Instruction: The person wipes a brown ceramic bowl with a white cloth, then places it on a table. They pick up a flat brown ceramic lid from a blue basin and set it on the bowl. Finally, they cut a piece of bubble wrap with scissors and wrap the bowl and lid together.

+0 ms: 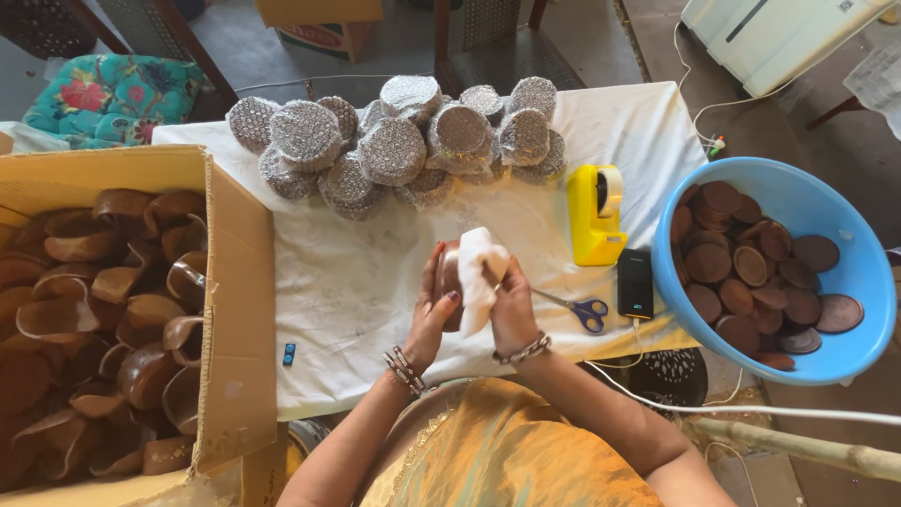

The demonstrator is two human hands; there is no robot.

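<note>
1. The bench (357, 282) fills the middle of the frame, covered by a white cloth that hangs over its near edge.
2. A cardboard box (235, 310) takes up the left side of the frame, open at the top and packed with brown cups (103, 319) lying at all angles.
3. A blue basin (845, 244) sits at the right of the frame, just off the bench edge, holding round brown lids (751, 282) piled loosely.
4. A heap of bubble-wrapped bundles (404, 141) lies along the upper middle of the frame, at the far edge of the bench, the rounds stacked against one another.
5. A yellow tape dispenser (594, 214) stands right of centre, between the bundles and the basin.
6. A black phone (634, 284) lies just below the dispenser, with a white cable running off its near end.
7. Scissors (577, 308) with blue handles lie beside the phone, just right of the hands.
8. The left hand (434, 305), at centre frame, is curled around a brown cup (449, 274), holding it above the bench cloth.
9. The right hand (511, 305) pinches a white cloth (479, 268) and presses it against that cup; the two hands are close together, the cup between them.
10. A small blue object (289, 354) lies on the cloth at lower left of the bench, near the box.
</note>
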